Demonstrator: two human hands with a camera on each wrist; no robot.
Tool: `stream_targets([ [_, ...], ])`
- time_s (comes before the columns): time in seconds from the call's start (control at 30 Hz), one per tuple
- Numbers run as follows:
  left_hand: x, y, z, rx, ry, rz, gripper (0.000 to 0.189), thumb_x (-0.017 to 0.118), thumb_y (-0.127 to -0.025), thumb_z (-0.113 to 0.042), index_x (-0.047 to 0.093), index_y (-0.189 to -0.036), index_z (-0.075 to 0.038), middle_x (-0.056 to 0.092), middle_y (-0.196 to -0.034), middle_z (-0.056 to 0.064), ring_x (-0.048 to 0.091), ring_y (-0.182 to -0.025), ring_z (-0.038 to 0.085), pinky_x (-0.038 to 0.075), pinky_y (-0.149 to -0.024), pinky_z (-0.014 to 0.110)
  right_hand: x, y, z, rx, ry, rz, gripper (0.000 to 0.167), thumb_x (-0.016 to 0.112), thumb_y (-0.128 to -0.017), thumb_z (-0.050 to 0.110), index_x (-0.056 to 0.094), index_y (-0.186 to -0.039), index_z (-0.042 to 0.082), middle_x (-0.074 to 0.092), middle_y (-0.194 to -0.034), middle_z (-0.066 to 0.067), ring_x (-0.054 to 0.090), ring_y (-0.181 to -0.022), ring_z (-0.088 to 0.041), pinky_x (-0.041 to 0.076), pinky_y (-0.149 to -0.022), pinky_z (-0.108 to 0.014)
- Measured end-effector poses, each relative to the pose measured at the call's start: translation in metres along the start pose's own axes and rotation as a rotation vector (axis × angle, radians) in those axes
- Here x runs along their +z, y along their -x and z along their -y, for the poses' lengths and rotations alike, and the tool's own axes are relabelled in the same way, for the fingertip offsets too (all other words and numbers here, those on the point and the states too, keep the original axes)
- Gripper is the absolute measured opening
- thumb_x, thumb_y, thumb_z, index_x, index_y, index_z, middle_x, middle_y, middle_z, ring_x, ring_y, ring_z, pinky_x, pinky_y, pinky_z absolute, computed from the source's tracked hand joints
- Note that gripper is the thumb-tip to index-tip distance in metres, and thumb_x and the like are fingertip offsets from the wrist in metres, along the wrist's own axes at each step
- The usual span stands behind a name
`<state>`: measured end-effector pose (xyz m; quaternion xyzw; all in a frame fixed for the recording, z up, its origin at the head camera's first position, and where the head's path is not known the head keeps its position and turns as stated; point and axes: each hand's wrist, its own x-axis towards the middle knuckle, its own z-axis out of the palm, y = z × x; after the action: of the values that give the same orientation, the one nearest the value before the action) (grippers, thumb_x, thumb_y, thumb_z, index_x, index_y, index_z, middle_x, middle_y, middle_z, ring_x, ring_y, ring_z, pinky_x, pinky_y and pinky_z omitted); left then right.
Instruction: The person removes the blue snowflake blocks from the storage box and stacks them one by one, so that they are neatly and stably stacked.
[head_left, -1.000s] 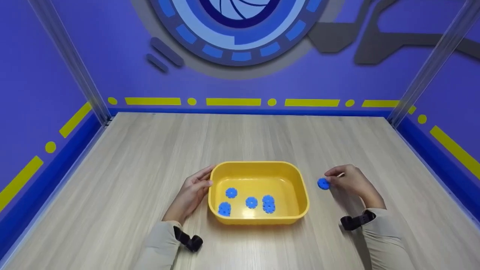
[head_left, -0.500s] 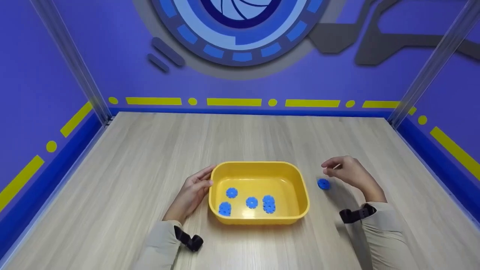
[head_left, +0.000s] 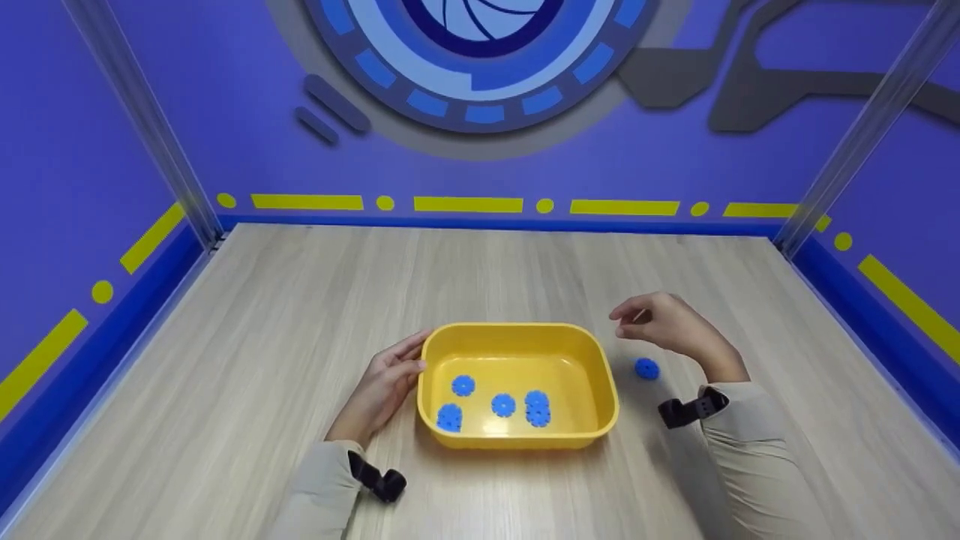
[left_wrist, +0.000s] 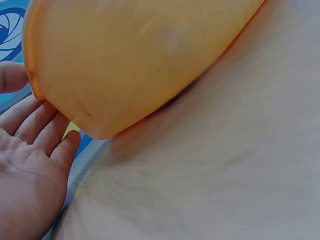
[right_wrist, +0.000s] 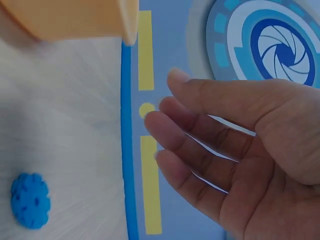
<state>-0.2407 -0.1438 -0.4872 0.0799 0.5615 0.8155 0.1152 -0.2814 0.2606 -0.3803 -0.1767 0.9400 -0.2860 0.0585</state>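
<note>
In the head view my left hand [head_left: 384,390] grips the left side of a yellow plastic tub [head_left: 517,442], thumb at the rim and fingers against the outer wall. The left wrist view shows those fingers along the tub's wall [left_wrist: 140,65]. Inside the tub lie several blue notched discs [head_left: 503,406], some overlapping. My right hand [head_left: 671,326] hovers off the tub's far right corner, its fingers loosely bent with nothing between them. Below it on the table rests another blue notched disc [head_left: 646,368], which looks thick in the right wrist view [right_wrist: 31,201].
The wood-grain table [head_left: 315,285] meets a blue-purple back wall [head_left: 480,172] with yellow markings. Side panels [head_left: 90,187] stand at left and right. Each wrist wears a black camera strap [head_left: 694,409].
My right hand has let go of the blue disc, leaving it on the table, and has risen away and leftward toward the tub. The left hand and tub have stayed put.
</note>
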Motion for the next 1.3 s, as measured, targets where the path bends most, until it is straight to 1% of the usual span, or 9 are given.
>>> stream_targets([
  [0.13,0.000,0.000,0.000,0.000,-0.003,0.008,0.063,0.052,-0.088,0.004,0.029,-0.147,0.007,0.030,-0.154,0.023,0.043,-0.134,0.020,0.042,-0.108,0.029,0.002,-0.007,0.014,-0.043,0.030,0.019,0.021,0.068,-0.087,0.009,0.071,-0.107,0.004,0.071,-0.094,-0.010,0.066,-0.083,-0.021,0.058,-0.077,-0.037],
  [0.3,0.001,0.000,-0.001,0.000,-0.001,0.008,0.064,0.052,-0.088,0.004,0.029,-0.147,0.007,0.030,-0.154,0.023,0.044,-0.133,0.019,0.043,-0.107,0.027,0.007,-0.016,0.033,-0.059,0.044,0.063,0.021,0.068,-0.087,0.009,0.071,-0.108,0.006,0.071,-0.097,-0.010,0.066,-0.086,-0.022,0.059,-0.078,-0.038],
  [0.53,0.000,0.000,0.000,-0.003,0.000,0.003,0.064,0.053,-0.087,0.003,0.030,-0.146,0.007,0.030,-0.153,0.023,0.043,-0.135,0.022,0.043,-0.108,0.030,0.019,-0.028,0.057,-0.088,0.081,0.144,0.025,0.069,-0.086,0.011,0.071,-0.111,0.004,0.071,-0.102,-0.011,0.066,-0.091,-0.024,0.059,-0.080,-0.038],
  [0.73,0.000,-0.001,-0.001,0.000,0.004,0.006,0.063,0.053,-0.087,0.004,0.030,-0.146,0.007,0.031,-0.153,0.023,0.041,-0.137,0.024,0.042,-0.108,0.031,0.034,-0.038,0.080,-0.115,0.127,0.200,0.026,0.070,-0.085,0.008,0.071,-0.111,0.007,0.072,-0.105,-0.010,0.066,-0.092,-0.022,0.058,-0.083,-0.037],
  [0.9,0.000,-0.001,-0.001,0.008,0.003,0.018,0.063,0.053,-0.088,0.004,0.030,-0.146,0.007,0.030,-0.154,0.023,0.039,-0.138,0.026,0.042,-0.108,0.030,0.050,-0.046,0.095,-0.175,0.128,0.261,0.029,0.072,-0.084,0.007,0.071,-0.113,0.006,0.072,-0.107,-0.010,0.067,-0.092,-0.021,0.058,-0.084,-0.035],
  [1.1,0.000,-0.001,0.000,0.013,0.004,0.026,0.064,0.054,-0.087,0.003,0.030,-0.147,0.006,0.030,-0.154,0.023,0.044,-0.133,0.021,0.044,-0.106,0.029,0.073,-0.058,0.106,-0.215,0.128,0.364,0.033,0.072,-0.084,0.009,0.069,-0.116,0.005,0.072,-0.107,-0.010,0.066,-0.093,-0.019,0.057,-0.085,-0.034],
  [1.3,0.000,0.000,0.001,0.009,-0.001,0.021,0.064,0.054,-0.087,0.003,0.030,-0.147,0.006,0.031,-0.153,0.023,0.047,-0.131,0.018,0.045,-0.105,0.028,0.092,-0.067,0.114,-0.213,0.117,0.428,0.035,0.073,-0.083,0.009,0.068,-0.117,0.006,0.071,-0.108,-0.009,0.066,-0.094,-0.019,0.057,-0.086,-0.034],
])
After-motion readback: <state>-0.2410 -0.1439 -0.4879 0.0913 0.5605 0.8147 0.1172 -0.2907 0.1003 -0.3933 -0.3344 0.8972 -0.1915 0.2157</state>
